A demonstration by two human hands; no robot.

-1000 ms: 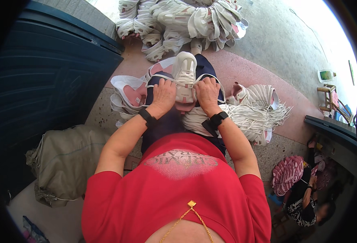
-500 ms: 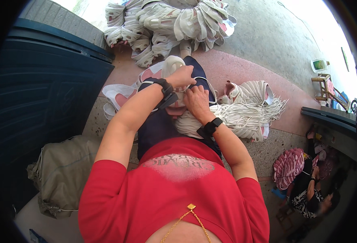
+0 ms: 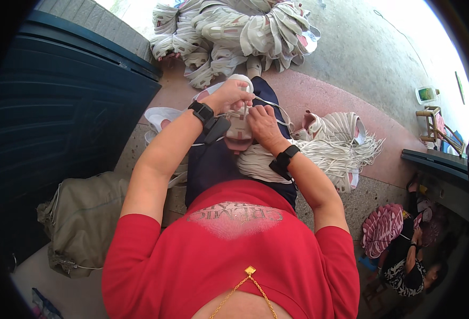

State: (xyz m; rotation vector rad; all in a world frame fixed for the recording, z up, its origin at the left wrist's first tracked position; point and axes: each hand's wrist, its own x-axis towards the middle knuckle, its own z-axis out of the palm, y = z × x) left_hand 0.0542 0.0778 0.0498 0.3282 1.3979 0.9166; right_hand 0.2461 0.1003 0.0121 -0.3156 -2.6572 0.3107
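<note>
A white and pink shoe upper (image 3: 240, 127) lies on my lap over dark trousers. My left hand (image 3: 228, 94) grips its far end, fingers curled round the toe. My right hand (image 3: 264, 123) presses on the near side and pinches a thin white lace (image 3: 277, 106) that loops off to the right. Both wrists carry black bands. Another white upper (image 3: 162, 118) lies just left of my knee.
A big heap of white shoe uppers (image 3: 234, 32) fills the floor ahead. A bundle of white laces (image 3: 335, 149) lies at my right. A dark blue ribbed wall (image 3: 59, 122) stands left, a grey-green sack (image 3: 80, 218) beside it. Another person (image 3: 410, 255) crouches at lower right.
My left hand has moved from the shoe's near side up to its far end. The right hand has shifted onto the lace. The view has tilted a little.
</note>
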